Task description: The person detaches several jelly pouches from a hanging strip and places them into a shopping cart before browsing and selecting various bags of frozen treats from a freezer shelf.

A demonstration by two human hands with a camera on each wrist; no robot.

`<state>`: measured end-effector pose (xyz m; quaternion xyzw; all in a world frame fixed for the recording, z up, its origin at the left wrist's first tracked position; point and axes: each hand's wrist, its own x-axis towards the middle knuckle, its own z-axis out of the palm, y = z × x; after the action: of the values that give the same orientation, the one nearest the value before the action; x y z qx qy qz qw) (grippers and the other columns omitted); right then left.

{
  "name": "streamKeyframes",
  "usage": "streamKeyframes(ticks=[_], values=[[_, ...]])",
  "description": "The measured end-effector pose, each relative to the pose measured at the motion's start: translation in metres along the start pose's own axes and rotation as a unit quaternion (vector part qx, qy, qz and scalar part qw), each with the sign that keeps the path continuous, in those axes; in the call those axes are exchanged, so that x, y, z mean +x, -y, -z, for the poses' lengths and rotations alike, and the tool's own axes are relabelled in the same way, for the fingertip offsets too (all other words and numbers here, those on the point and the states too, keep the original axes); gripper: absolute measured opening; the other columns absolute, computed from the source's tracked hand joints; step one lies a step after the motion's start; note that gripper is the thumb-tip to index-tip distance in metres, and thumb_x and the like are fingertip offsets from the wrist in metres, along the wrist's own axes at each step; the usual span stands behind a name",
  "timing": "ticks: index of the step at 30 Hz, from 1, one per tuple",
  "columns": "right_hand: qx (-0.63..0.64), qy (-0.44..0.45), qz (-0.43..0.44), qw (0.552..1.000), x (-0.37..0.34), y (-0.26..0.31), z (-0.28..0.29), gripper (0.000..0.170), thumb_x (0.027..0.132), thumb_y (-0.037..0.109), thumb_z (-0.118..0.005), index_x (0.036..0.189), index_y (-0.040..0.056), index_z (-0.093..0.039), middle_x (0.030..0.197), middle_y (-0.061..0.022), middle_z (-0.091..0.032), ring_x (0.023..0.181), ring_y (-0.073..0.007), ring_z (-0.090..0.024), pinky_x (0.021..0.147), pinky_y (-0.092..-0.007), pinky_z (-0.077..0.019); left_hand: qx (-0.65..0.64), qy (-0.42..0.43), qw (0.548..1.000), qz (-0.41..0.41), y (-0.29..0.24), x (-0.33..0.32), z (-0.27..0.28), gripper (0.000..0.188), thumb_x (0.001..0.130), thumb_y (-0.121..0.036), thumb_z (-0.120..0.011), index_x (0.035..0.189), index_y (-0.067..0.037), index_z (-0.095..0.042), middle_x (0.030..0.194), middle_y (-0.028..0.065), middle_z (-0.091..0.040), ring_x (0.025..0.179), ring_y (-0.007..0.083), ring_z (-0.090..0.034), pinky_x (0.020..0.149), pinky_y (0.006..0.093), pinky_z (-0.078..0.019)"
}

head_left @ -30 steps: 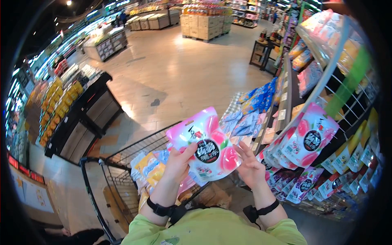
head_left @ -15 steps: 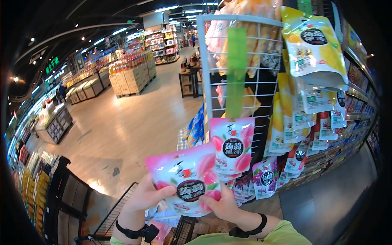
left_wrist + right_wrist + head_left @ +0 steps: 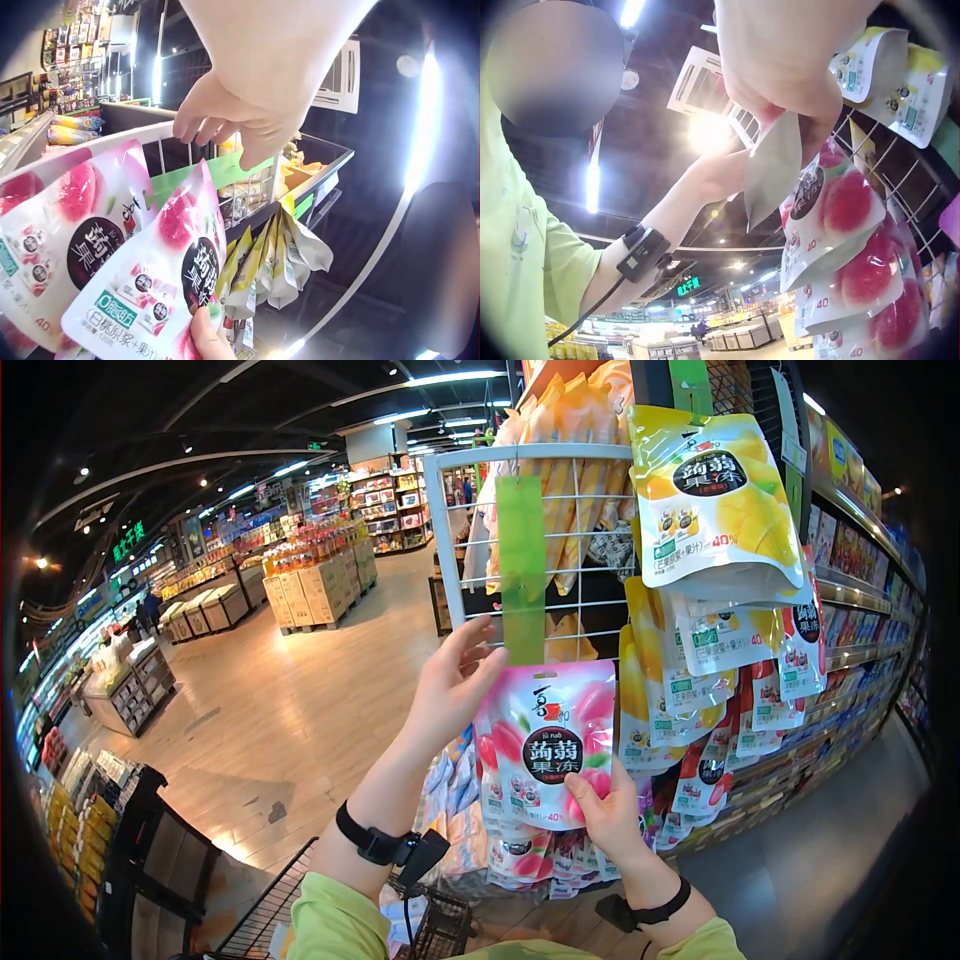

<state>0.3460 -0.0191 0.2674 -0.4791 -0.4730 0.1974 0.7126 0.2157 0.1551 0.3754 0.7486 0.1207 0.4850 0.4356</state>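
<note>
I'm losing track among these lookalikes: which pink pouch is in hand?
The frontmost pink pouch, just below the green strip: the right hand pinches its lower right side, while the other pink pouches hang behind it.

Glossy tan floor (image 3: pixel 300 705), dark ceiling (image 3: pixel 130 410), white strip lights (image 3: pixel 457 378), stocked shelves (image 3: pixel 388 515), stacked cartons (image 3: pixel 308 598)

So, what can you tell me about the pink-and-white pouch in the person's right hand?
The pouch looks like glossy plastic film: white, with pink fruit pictures and a black oval bearing white characters. A hang slot pierces its top; its back looks plain grey. It is nearly upright, printed front toward the head camera, before similar pouches. The right hand's grip pinches its lower right side, thumb on the front.
</note>
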Motion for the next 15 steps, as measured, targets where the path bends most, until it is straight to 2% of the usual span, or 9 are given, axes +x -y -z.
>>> streamKeyframes(ticks=[2, 5, 9, 11, 15], values=[[-0.043, 0.004, 0.02, 0.999, 0.007, 0.001, 0.002, 0.025, 0.087, 0.008, -0.061, 0.109, -0.0001, -0.053, 0.086, -0.0041, -0.063, 0.076, -0.0091, -0.059, 0.069, -0.0246, -0.0465, -0.001, 0.029, 1.0, -0.003, -0.001, 0.009, -0.006, 0.046, 0.088, -0.016, -0.061, 0.126, 0.005, -0.045, 0.115, 0.0153, -0.058, 0.106, 0.0185, -0.057, 0.09, 0.0297, -0.046], [-0.035, 0.012, 0.001, 0.999, 0.014, -0.001, 0.006, 0.027, 0.086, 0.007, -0.062, 0.11, 0.0004, -0.053, 0.089, -0.0046, -0.064, 0.078, -0.0097, -0.059, 0.07, -0.025, -0.0466, -0.025, 0.014, 0.999, 0.03, -0.005, 0.014, -0.006, 0.04, 0.088, -0.013, -0.06, 0.121, 0.006, -0.048, 0.108, 0.0127, -0.062, 0.098, 0.0152, -0.059, 0.086, 0.0273, -0.0472], [-0.023, 0.014, -0.001, 1.0, 0.022, -0.001, 0.006, 0.031, 0.086, 0.007, -0.062, 0.114, 0.0007, -0.052, 0.093, -0.0052, -0.064, 0.083, -0.0106, -0.059, 0.075, -0.026, -0.0467, -0.051, 0.029, 0.996, 0.063, -0.013, 0.018, -0.006, 0.035, 0.088, -0.014, -0.061, 0.117, 0.004, -0.053, 0.106, 0.0082, -0.061, 0.097, 0.0118, -0.057, 0.087, 0.0266, -0.0449], [-0.018, 0.03, -0.005, 0.999, 0.029, 0.005, 0.005, 0.031, 0.086, 0.008, -0.062, 0.114, 0.0006, -0.052, 0.095, -0.0056, -0.064, 0.085, -0.0108, -0.059, 0.076, -0.0264, -0.0466, -0.016, 0.071, 0.995, 0.069, -0.021, 0.02, -0.007, 0.032, 0.087, -0.015, -0.064, 0.112, 0.003, -0.057, 0.1, 0.0071, -0.063, 0.091, 0.0106, -0.059, 0.082, 0.0248, -0.0468], [0.008, 0.058, -0.023, 0.998, 0.041, 0.007, 0.004, 0.034, 0.086, 0.012, -0.062, 0.116, 0.0002, -0.051, 0.099, -0.0067, -0.064, 0.088, -0.0114, -0.059, 0.08, -0.027, -0.0462, -0.002, 0.068, 0.995, 0.078, -0.02, 0.027, -0.008, 0.034, 0.085, -0.017, -0.066, 0.11, 0.003, -0.058, 0.095, 0.0055, -0.065, 0.084, 0.0092, -0.06, 0.075, 0.0229, -0.0482]])
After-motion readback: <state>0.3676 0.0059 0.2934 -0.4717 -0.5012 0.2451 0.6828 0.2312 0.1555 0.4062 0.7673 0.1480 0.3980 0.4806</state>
